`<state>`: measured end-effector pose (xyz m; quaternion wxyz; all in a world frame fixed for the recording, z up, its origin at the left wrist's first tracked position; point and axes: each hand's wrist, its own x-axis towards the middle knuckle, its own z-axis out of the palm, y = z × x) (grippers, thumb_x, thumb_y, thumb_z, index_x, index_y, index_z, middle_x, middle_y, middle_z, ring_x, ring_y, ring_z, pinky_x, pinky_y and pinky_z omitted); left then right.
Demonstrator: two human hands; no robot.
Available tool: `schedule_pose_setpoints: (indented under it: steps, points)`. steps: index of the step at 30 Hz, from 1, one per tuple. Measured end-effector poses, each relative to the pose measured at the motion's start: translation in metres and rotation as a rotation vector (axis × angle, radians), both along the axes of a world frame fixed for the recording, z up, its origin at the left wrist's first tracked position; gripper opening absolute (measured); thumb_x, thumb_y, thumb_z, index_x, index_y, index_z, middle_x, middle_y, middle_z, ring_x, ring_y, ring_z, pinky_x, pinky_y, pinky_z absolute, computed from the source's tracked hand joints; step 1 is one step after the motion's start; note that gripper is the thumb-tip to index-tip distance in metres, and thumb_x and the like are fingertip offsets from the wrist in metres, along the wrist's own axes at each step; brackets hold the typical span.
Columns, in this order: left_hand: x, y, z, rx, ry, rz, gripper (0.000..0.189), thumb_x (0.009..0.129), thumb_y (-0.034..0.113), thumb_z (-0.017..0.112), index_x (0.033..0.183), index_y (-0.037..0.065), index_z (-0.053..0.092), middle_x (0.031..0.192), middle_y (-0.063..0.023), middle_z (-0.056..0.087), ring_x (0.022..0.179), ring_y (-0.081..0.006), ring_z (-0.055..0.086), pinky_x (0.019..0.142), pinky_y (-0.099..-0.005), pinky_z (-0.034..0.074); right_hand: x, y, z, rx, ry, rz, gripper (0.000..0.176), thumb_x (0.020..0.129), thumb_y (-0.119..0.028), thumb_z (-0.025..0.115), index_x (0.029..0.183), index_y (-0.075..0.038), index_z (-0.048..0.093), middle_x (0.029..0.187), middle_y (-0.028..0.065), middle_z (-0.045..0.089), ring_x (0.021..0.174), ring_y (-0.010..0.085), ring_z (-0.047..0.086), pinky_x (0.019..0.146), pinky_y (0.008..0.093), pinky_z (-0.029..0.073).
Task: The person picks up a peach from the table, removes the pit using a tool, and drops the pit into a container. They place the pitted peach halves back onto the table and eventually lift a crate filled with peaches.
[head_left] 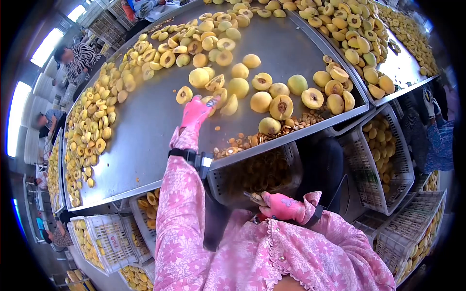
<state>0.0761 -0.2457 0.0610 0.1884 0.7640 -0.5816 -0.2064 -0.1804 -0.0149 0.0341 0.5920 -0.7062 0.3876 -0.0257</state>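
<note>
My left hand (196,112), in a pink glove, reaches over the metal table with thumb and fingers apart. Its fingertips lie at a yellow peach half (221,96), among other halves and whole peaches. A cut half (184,95) rests just left of the hand, and a whole peach (199,77) sits beyond it. Low in front of my body, my right hand (281,207), also pink-gloved, is closed around a short metal-tipped tool (254,198). The fingers hide most of that tool.
Loose pits (252,140) lie along the near edge of the metal table (145,116). Below the edge stands a crate (296,165) with dark contents. Peach-filled crates (388,194) flank me on both sides. Other people (77,60) are at the left, back and right.
</note>
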Motion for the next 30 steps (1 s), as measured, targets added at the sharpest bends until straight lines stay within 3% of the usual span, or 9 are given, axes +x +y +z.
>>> schedule_pose_setpoints:
  steps: [3, 4, 6, 7, 9, 10, 13, 17, 30]
  points:
    - [-0.002, -0.020, -0.020, 0.060, 0.120, -0.008, 0.061, 0.077, 0.041, 0.068, 0.116, -0.003, 0.053, 0.107, -0.0191, 0.062, 0.102, -0.0327, 0.059, 0.086, -0.0401, 0.048, -0.002, -0.004, 0.004, -0.039, -0.006, -0.058, 0.025, 0.087, -0.022, 0.056, 0.098, -0.001, 0.047, 0.084, 0.0237, 0.061, 0.082, 0.0415, 0.059, 0.068, 0.0412, 0.046]
    - [0.004, -0.018, -0.023, 0.071, 0.435, 0.017, 0.058, 0.079, 0.039, 0.066, 0.118, -0.002, 0.051, 0.108, -0.0185, 0.060, 0.101, -0.0333, 0.058, 0.083, -0.0426, 0.049, -0.002, -0.006, 0.009, -0.021, -0.022, -0.096, 0.025, 0.087, -0.022, 0.056, 0.098, -0.001, 0.048, 0.084, 0.0235, 0.060, 0.081, 0.0414, 0.059, 0.068, 0.0411, 0.046]
    - [0.021, 0.001, -0.033, 0.089, 1.057, 0.078, 0.052, 0.083, 0.034, 0.061, 0.121, 0.002, 0.047, 0.110, -0.0175, 0.057, 0.100, -0.0344, 0.057, 0.078, -0.0476, 0.052, -0.005, -0.003, -0.005, 0.026, -0.135, -0.228, 0.020, 0.084, -0.014, 0.059, 0.094, -0.001, 0.048, 0.075, 0.0150, 0.056, 0.070, 0.0209, 0.055, 0.064, 0.0346, 0.045]
    - [0.028, 0.015, -0.036, 0.083, 1.453, 0.170, 0.042, 0.084, 0.020, 0.054, 0.121, 0.002, 0.045, 0.119, -0.0203, 0.052, 0.104, -0.0406, 0.054, 0.078, -0.0564, 0.051, -0.004, -0.007, 0.000, 0.054, -0.153, -0.281, 0.019, 0.084, -0.012, 0.059, 0.095, -0.002, 0.048, 0.073, 0.0106, 0.054, 0.068, 0.0170, 0.051, 0.063, 0.0324, 0.044]
    - [0.035, 0.057, -0.025, 0.207, 1.864, 0.006, 0.055, 0.076, 0.012, 0.051, 0.128, -0.001, 0.040, 0.123, -0.0255, 0.048, 0.110, -0.0443, 0.050, 0.088, -0.0557, 0.047, -0.005, -0.015, 0.005, 0.005, -0.214, -0.351, 0.017, 0.083, -0.010, 0.057, 0.096, -0.004, 0.049, 0.071, 0.0009, 0.048, 0.065, 0.0106, 0.047, 0.059, 0.0273, 0.042]
    - [0.026, 0.080, -0.009, 0.237, 1.959, -0.033, 0.060, 0.073, 0.011, 0.051, 0.130, -0.001, 0.038, 0.125, -0.0268, 0.046, 0.112, -0.0458, 0.049, 0.092, -0.0558, 0.045, -0.004, -0.017, 0.002, 0.055, -0.253, -0.387, 0.026, 0.083, -0.017, 0.059, 0.098, 0.000, 0.048, 0.087, 0.0196, 0.060, 0.081, 0.0333, 0.061, 0.069, 0.0361, 0.047]
    - [0.001, 0.132, 0.011, 0.224, 2.102, 0.027, 0.064, 0.072, 0.013, 0.052, 0.132, -0.002, 0.036, 0.126, -0.0268, 0.047, 0.114, -0.0451, 0.048, 0.097, -0.0564, 0.040, 0.007, -0.024, 0.024, -0.044, -0.317, -0.423, 0.019, 0.082, -0.013, 0.059, 0.092, -0.001, 0.047, 0.072, 0.0184, 0.053, 0.065, 0.0343, 0.054, 0.059, 0.0376, 0.043]
    - [-0.029, 0.174, 0.017, 0.173, 1.952, 0.069, 0.055, 0.084, 0.028, 0.058, 0.129, 0.000, 0.041, 0.120, -0.0209, 0.052, 0.107, -0.0375, 0.056, 0.087, -0.0521, 0.049, 0.019, -0.021, 0.041, -0.193, -0.284, -0.464, 0.020, 0.081, -0.012, 0.059, 0.093, -0.002, 0.048, 0.071, 0.0207, 0.053, 0.068, 0.0412, 0.054, 0.058, 0.0388, 0.043]
    - [-0.062, 0.215, 0.017, 0.040, 1.819, 0.140, 0.045, 0.092, 0.027, 0.052, 0.123, -0.005, 0.045, 0.118, -0.0193, 0.054, 0.105, -0.0295, 0.057, 0.094, -0.0409, 0.045, 0.020, 0.002, 0.035, -0.426, -0.271, -0.478, 0.021, 0.083, -0.012, 0.059, 0.096, -0.002, 0.047, 0.075, 0.0235, 0.057, 0.074, 0.0443, 0.056, 0.058, 0.0435, 0.044]
